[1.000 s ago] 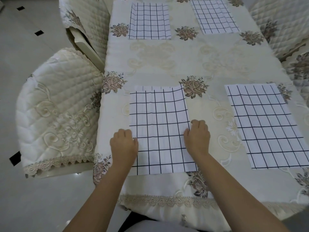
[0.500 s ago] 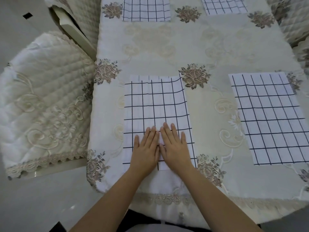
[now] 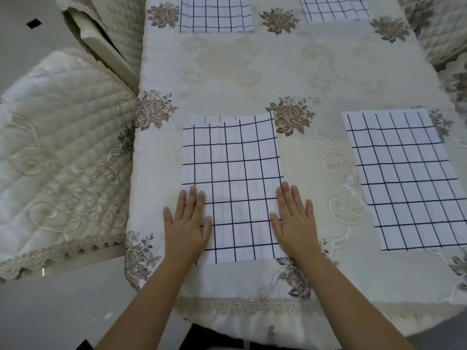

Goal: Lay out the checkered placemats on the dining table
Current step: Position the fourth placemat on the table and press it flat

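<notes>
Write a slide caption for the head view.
Left hand and right hand press flat on a placemat; three others lie on the flowered tablecloth.

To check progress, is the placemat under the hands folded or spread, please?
Apparently folded double: the placemat shows an offset second layer along its far edge.

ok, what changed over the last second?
Half a second ago both hands lay flat together mid near-left placemat. They slid apart: left hand to its left edge, right hand to its right, still flat. Nothing gripped. The other three placemats stayed put.
</notes>
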The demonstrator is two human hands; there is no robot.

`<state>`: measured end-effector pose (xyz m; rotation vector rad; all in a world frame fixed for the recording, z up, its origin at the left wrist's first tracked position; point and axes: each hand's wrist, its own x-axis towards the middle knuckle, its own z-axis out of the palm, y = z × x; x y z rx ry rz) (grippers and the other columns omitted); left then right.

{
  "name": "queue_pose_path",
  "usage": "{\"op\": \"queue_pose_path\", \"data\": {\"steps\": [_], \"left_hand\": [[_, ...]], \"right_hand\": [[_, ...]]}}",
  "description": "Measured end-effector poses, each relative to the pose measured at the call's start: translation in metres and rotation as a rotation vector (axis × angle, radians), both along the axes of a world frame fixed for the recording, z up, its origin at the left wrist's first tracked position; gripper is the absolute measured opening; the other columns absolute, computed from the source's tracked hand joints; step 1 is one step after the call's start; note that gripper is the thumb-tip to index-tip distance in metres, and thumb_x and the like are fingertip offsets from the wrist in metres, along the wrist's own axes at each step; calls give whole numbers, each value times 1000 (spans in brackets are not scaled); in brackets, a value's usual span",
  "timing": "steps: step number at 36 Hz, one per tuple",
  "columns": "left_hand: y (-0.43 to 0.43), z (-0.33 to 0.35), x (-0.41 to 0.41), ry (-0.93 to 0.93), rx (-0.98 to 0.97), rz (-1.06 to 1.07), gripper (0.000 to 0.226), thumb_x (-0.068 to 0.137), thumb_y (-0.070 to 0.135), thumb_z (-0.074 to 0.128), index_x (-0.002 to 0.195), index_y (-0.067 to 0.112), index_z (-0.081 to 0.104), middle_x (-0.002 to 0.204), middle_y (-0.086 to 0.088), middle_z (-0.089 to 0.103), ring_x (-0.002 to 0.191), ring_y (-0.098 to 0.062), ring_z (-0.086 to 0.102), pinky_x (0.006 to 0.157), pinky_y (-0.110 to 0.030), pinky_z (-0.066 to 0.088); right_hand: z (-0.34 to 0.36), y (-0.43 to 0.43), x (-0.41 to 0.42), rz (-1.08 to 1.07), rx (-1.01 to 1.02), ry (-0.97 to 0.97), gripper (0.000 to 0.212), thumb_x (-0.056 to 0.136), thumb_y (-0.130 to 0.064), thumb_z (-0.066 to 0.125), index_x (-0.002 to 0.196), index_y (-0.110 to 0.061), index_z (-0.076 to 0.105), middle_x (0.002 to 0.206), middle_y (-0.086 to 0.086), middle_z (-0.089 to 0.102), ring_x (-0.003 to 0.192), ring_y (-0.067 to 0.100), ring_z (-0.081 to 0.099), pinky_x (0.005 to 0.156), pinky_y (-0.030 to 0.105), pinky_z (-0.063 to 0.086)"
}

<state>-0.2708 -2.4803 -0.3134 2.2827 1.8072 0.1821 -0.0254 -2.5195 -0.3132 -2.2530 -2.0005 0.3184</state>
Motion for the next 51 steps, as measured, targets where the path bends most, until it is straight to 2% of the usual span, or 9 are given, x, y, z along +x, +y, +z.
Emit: {"op": "queue_pose_path", "data": {"steps": [5, 8, 14, 17, 19, 26, 35, 41, 51], "left_hand": [[3, -2, -2, 6, 38, -3, 57, 90, 34, 31, 140, 8, 37, 149, -10, 34, 139, -27, 24, 100, -64, 29], [-1, -2, 8, -6, 106, -28, 57, 89, 32, 30, 142, 10, 29, 150, -10, 30, 145, -20, 0, 109, -57, 16], [-15, -4, 42, -16, 122, -149, 51, 93, 28, 27, 141, 10, 29, 150, -7, 33, 145, -13, -10, 111, -48, 8], [-21, -12, 48, -4, 71, -183, 53, 101, 34, 7, 149, 15, 17, 158, 1, 1, 145, -15, -8, 113, -45, 1], [-22, -14, 47, 4, 47, -172, 53, 100, 37, 3, 149, 17, 7, 157, 4, -9, 145, -14, -7, 114, -43, -2], [-11, -3, 36, 22, 31, -112, 58, 90, 38, 31, 144, 19, 30, 152, -2, 29, 145, -12, -8, 105, -58, 23], [13, 5, 8, 51, -12, -59, 56, 89, 36, 31, 141, 16, 34, 148, -10, 37, 137, -25, 22, 96, -62, 35], [26, 11, 13, 46, 2, -87, 56, 86, 32, 33, 138, 10, 40, 146, -11, 39, 137, -27, 22, 97, -62, 34], [50, 22, 44, 86, -32, -168, 57, 86, 36, 34, 136, 10, 45, 144, -9, 43, 135, -25, 24, 99, -60, 32]], "right_hand": [[6, 3, -2, -19, 42, 5, 57, 92, -34, 29, 143, -8, 33, 151, 6, 31, 139, 20, 23, 104, 54, 32], [10, 6, -8, -72, 100, 39, 55, 90, -31, 32, 137, -4, 44, 146, 11, 41, 133, 27, 39, 100, 56, 37], [18, 6, -54, 91, 141, -37, 55, 87, -30, 33, 136, -7, 39, 145, 12, 42, 136, 30, 31, 103, 58, 32], [7, -1, -72, 168, 123, -51, 49, 96, -29, 21, 140, -9, 30, 151, 7, 28, 146, 24, 0, 113, 53, 10], [2, -4, -74, 152, 80, -35, 51, 99, -30, 11, 142, -11, 31, 153, 3, 27, 146, 20, -8, 113, 52, 12], [2, -5, -39, 95, 25, -5, 59, 93, -38, 28, 147, -14, 23, 155, -1, 20, 145, 17, 5, 111, 46, 12], [6, -2, -2, -12, -40, -11, 59, 98, -42, 8, 146, -13, 24, 153, -2, 21, 145, 15, 4, 105, 57, 29], [15, 13, -11, 14, 21, -44, 62, 91, -40, 29, 144, -9, 27, 153, 5, 24, 141, 26, 13, 107, 58, 14], [21, 73, -33, 91, -59, -62, 66, 89, -44, 27, 141, -5, 36, 150, 12, 34, 140, 29, 26, 106, 56, 22]]}}
